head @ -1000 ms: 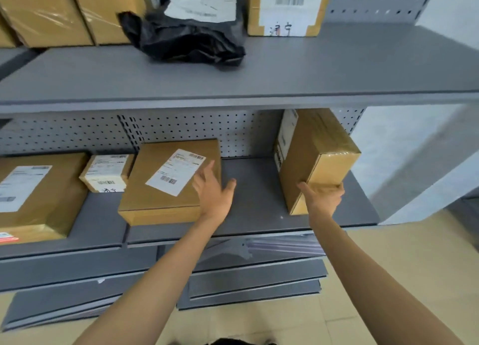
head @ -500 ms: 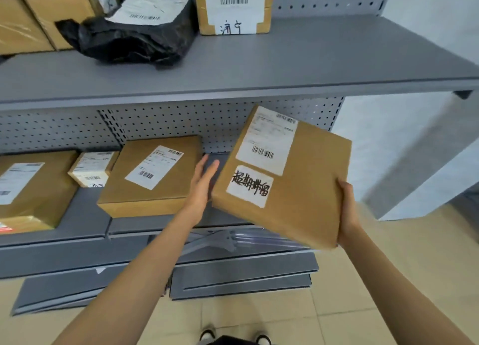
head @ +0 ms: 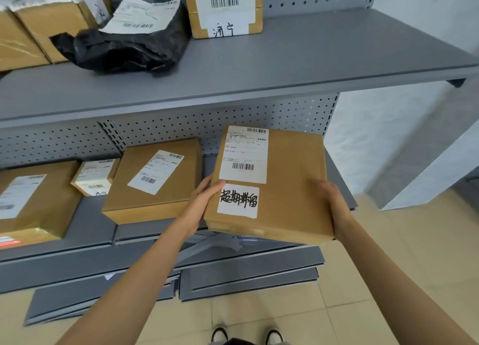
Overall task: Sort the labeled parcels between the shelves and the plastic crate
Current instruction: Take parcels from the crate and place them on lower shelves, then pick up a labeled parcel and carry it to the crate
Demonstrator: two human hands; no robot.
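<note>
Holding a parcel (head: 285, 189) up in front of the lower shelf's (head: 88, 230) right end, clear of the shelf, label side facing up. Left hand (head: 201, 204) gripping its left edge, thumb curling onto the top beside the handwritten sticker (head: 238, 200). Right hand (head: 334, 204) clasping the right edge, fingers wrapping underneath. Lying flat on the lower shelf just left: another box (head: 155, 178). Sitting on the upper shelf (head: 285, 67): a black bag (head: 121, 49).

bright, even light; soft focus, wide-angle bending at the edges.
</note>
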